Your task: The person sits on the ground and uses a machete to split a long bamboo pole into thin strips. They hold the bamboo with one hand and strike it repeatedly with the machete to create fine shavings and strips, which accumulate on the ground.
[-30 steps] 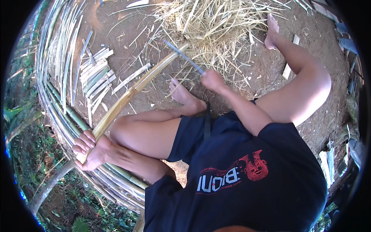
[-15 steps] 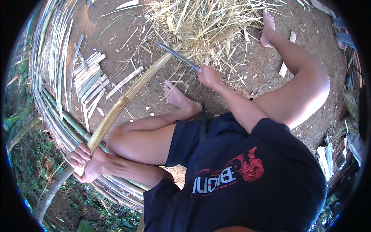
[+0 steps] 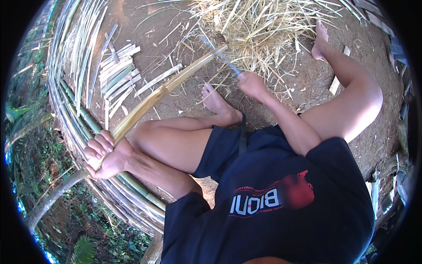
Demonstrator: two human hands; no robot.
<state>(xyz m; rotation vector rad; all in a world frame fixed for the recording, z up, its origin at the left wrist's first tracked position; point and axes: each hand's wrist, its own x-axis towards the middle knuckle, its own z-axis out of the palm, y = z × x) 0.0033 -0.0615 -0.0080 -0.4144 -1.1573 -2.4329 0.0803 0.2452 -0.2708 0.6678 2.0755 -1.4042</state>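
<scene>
A long yellowish bamboo strip (image 3: 151, 99) with a node partway along slants from the lower left up toward the middle. My left hand (image 3: 107, 155) is wrapped round its near end, beyond my bent left knee. A long-bladed knife (image 3: 229, 63) crosses the strip close to its far end; the outer part of the blade is blurred. My right hand (image 3: 252, 86) is closed round the knife's handle, which the fingers hide. Whether the edge bites into the bamboo, I cannot tell.
Pale shavings (image 3: 259, 31) lie heaped beyond the knife. Short split bamboo pieces (image 3: 118, 72) are stacked at the left on bare soil. Thin slats (image 3: 85, 48) and a curved band of long bamboo poles (image 3: 81, 116) border the left side, with green plants outside it.
The whole view has shifted, so things sit farther right and hands appear higher. The knife blade now crosses the strip near its far tip and is blurred. Both grips stay the same.
</scene>
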